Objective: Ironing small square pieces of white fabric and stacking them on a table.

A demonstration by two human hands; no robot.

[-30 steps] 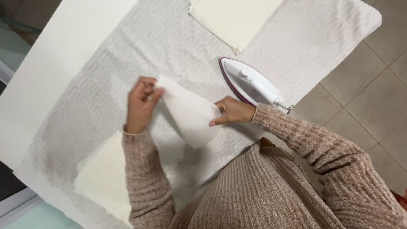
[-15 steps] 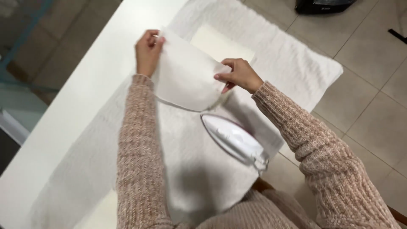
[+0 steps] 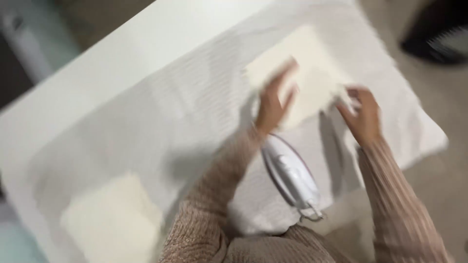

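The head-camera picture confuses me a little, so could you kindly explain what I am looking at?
It is taken from a camera worn on a person's head, looking down at their own two bare hands; there is no machine. A white table carries a white towel. The left hand and right hand are at a cream cloth piece; blur hides the exact grip. A white iron lies on the towel between the arms. Another cream cloth stack sits at the near left.

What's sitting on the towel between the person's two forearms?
A white clothes iron lies flat on the white towel between them, seen in the head view.
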